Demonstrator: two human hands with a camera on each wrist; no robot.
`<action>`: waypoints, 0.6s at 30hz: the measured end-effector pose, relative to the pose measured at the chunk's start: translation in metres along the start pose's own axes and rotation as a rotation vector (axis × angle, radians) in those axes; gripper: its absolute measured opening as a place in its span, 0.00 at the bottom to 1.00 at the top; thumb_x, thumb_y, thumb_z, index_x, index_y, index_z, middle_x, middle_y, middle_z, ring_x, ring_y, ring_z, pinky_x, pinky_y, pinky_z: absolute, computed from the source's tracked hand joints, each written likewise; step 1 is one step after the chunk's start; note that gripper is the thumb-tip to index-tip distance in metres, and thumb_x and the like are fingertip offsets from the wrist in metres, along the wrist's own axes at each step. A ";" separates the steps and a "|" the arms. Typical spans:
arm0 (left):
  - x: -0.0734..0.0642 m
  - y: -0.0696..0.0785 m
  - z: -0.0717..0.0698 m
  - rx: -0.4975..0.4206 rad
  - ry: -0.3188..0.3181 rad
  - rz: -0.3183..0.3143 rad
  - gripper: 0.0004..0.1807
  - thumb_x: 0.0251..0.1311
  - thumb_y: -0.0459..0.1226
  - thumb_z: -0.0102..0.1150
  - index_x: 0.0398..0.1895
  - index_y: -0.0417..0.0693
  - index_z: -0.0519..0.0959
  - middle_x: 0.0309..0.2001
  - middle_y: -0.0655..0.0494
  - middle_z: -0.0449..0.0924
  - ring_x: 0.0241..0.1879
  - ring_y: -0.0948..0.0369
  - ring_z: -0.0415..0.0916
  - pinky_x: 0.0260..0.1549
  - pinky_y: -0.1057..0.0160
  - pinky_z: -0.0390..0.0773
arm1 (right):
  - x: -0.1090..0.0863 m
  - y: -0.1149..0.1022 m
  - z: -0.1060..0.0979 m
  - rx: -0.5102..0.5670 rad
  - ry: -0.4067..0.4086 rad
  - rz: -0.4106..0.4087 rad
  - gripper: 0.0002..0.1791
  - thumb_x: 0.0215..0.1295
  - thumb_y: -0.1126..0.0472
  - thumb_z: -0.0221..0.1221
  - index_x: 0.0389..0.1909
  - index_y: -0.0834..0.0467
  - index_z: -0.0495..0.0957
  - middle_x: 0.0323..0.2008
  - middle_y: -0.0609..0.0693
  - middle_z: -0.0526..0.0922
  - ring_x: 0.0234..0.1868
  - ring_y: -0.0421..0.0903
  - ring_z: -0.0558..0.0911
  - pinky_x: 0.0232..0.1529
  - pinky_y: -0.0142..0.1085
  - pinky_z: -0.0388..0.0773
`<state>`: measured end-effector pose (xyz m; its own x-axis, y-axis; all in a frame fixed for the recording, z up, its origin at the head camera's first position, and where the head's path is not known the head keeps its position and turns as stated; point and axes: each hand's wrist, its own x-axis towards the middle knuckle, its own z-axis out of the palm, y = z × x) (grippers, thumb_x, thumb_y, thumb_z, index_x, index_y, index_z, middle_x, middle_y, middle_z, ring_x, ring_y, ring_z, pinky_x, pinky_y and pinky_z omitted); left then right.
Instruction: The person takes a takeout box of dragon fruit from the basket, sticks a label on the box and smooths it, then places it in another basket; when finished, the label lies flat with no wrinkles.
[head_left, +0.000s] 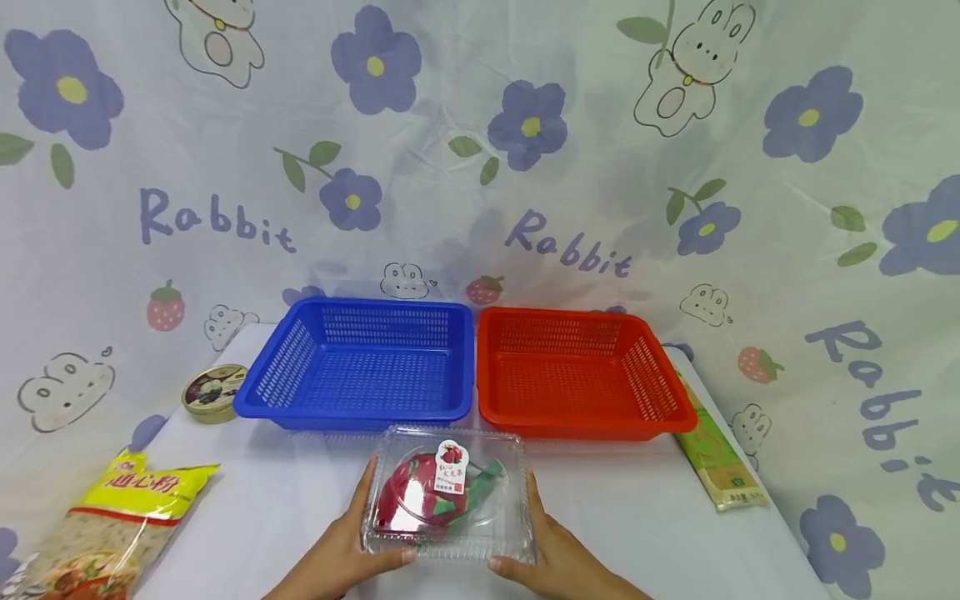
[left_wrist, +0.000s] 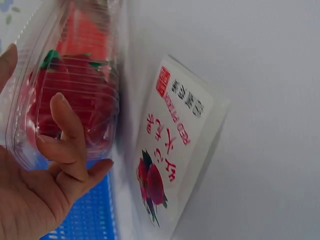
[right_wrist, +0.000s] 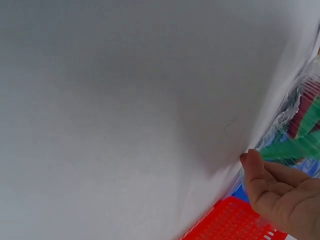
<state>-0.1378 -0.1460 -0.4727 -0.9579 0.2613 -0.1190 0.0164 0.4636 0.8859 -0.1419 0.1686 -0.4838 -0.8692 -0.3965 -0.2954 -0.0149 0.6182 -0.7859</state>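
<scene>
From where I stand, the person has both hands on 1 clear plastic container [head_left: 498, 508], at the near side of the white table [head_left: 645, 508], just in front of 2 baskets. L hand [head_left: 352, 542] grips its left side, R hand [head_left: 553, 546] its right; both thumbs lie along the near edge, other fingers round the sides, so the spread is as wide as the box btwn them. Can't tell if it's resting on the table or lifted.

Inside: red fruit [head_left: 408, 500] w/ green tips, seen thru the lid, which has 1 white sticker [head_left: 452, 468]. L wrist view also shows a white label [left_wrist: 170, 140] w/ fruit pic & "RED" lettering, near the L hand; can't tell what it's on.

Behind, side by side: blue basket [head_left: 382, 379] on the left, red basket [head_left: 555, 383] on the right. Round tin [head_left: 213, 393] just left of the blue 1; yellow-topped bag [head_left: 123, 533] at near left; green packet [head_left: 720, 458] by the red basket's right side. Backdrop [head_left: 442, 233] has purple flowers, rabbits & "Rabbit" lettering.
</scene>
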 end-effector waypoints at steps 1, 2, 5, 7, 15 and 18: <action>-0.001 0.000 0.001 0.003 0.004 0.001 0.68 0.48 0.46 0.75 0.79 0.69 0.29 0.75 0.38 0.57 0.66 0.38 0.67 0.56 0.30 0.69 | -0.001 0.000 0.000 0.018 -0.008 0.012 0.69 0.56 0.32 0.63 0.77 0.47 0.18 0.74 0.63 0.59 0.62 0.60 0.75 0.53 0.65 0.74; -0.003 0.001 0.001 0.002 0.007 0.001 0.68 0.48 0.46 0.75 0.79 0.70 0.29 0.75 0.38 0.57 0.65 0.39 0.68 0.56 0.30 0.69 | -0.002 -0.001 0.000 0.035 -0.015 0.023 0.69 0.56 0.32 0.63 0.77 0.46 0.17 0.72 0.63 0.62 0.60 0.59 0.76 0.52 0.65 0.74; -0.006 0.003 0.003 -0.001 0.020 0.003 0.68 0.47 0.47 0.75 0.79 0.73 0.30 0.74 0.40 0.60 0.63 0.43 0.71 0.55 0.32 0.71 | -0.007 -0.002 -0.001 0.066 -0.015 -0.006 0.68 0.58 0.34 0.62 0.77 0.46 0.17 0.65 0.62 0.72 0.54 0.55 0.81 0.49 0.62 0.78; -0.008 0.006 0.003 -0.010 0.023 -0.002 0.69 0.47 0.46 0.76 0.78 0.74 0.30 0.73 0.40 0.62 0.61 0.46 0.73 0.55 0.35 0.72 | -0.010 -0.004 -0.002 0.085 -0.007 -0.041 0.67 0.60 0.36 0.62 0.76 0.43 0.16 0.61 0.60 0.77 0.51 0.52 0.83 0.47 0.59 0.80; -0.016 0.019 0.001 -0.008 0.027 -0.021 0.70 0.47 0.46 0.76 0.78 0.73 0.29 0.70 0.38 0.65 0.59 0.48 0.75 0.55 0.40 0.75 | -0.018 -0.011 -0.004 0.241 -0.001 -0.116 0.63 0.63 0.44 0.63 0.73 0.28 0.17 0.61 0.53 0.79 0.51 0.45 0.85 0.46 0.56 0.82; -0.018 0.020 0.001 -0.027 0.018 -0.041 0.69 0.47 0.46 0.76 0.78 0.73 0.29 0.71 0.36 0.63 0.59 0.46 0.74 0.56 0.35 0.73 | -0.020 -0.011 -0.004 0.297 -0.033 -0.103 0.62 0.64 0.44 0.62 0.73 0.28 0.15 0.61 0.51 0.79 0.53 0.45 0.84 0.49 0.55 0.81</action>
<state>-0.1200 -0.1405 -0.4529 -0.9626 0.2270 -0.1478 -0.0308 0.4503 0.8924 -0.1264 0.1718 -0.4671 -0.8538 -0.4718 -0.2200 0.0473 0.3506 -0.9353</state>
